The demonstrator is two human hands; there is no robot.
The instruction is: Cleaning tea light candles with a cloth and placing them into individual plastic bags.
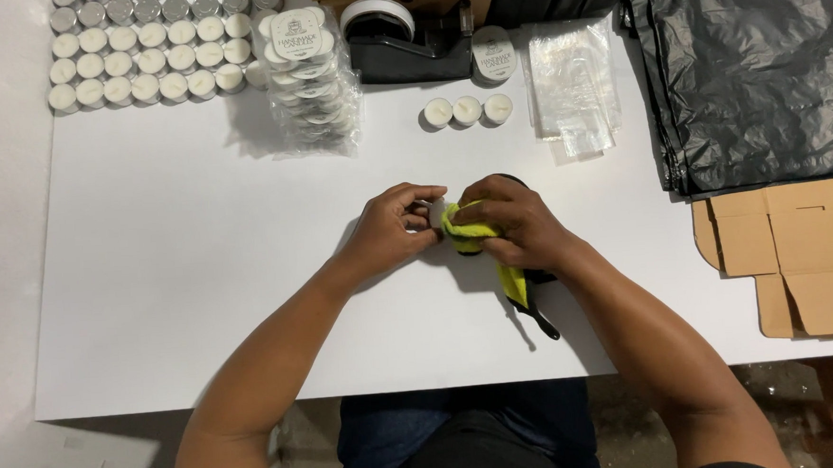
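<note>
One view only, the head camera, looking down on a white bench (200, 274).

Both hands meet just past the middle of the bench. Left hand (392, 228): fingers curled, thumb and forefinger pinched on a small pale item at the fingertips; what that item is cannot be told, as most of it is hidden. Right hand (516, 224): closed over a yellow cloth (468, 224), pressing it against the pinched item. The cloth's tail, yellow with a black edge, hangs out below the right hand and lies on the bench towards the near edge.

Far left corner: rows of tealights (141, 60) standing close together, the rearmost rows showing metal. Just right of them, a stack of bagged tealight packs (311, 73) with round labels. Far edge, centre: a black tape dispenser (406, 40) with a round tin (494, 54) touching its right end. Three loose tealights (467, 111) stand in a row in front of the dispenser, well apart from the hands. Right of these, a pile of clear bags (572, 88). Far right corner: black plastic sheeting (754, 64). Right edge, nearer: flat brown cardboard (797, 252) overhanging the bench.
</note>
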